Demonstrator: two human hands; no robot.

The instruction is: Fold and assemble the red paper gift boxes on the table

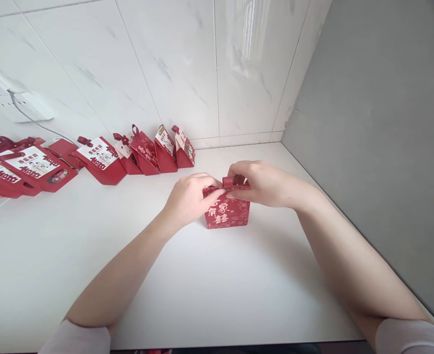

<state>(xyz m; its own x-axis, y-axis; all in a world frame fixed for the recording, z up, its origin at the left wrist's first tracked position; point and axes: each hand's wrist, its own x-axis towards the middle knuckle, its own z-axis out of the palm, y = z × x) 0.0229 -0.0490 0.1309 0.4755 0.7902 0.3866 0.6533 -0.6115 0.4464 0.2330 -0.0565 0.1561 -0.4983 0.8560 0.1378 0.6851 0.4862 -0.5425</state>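
A red gift box (pixel 231 212) with pink Chinese lettering and a floral pattern stands upright on the white table. My left hand (pixel 192 196) pinches the box's upper left edge, thumb in front and fingers behind. At the upper right, my right hand (pixel 264 184) is closed on the top edge, its thumb pressed on the front. Between the two hands a dark red ribbon loop (pixel 227 182) sticks up from the top of the box. The fingers behind the box are partly hidden.
Several similar red gift boxes with ribbon loops line the back of the table (pixel 209 290), including a printed one (pixel 145 153) and one with a white label (pixel 101 156). More lie at the far left (pixel 42 167). A cable runs from a wall socket (pixel 21 106). A grey panel (pixel 371 128) borders the right.
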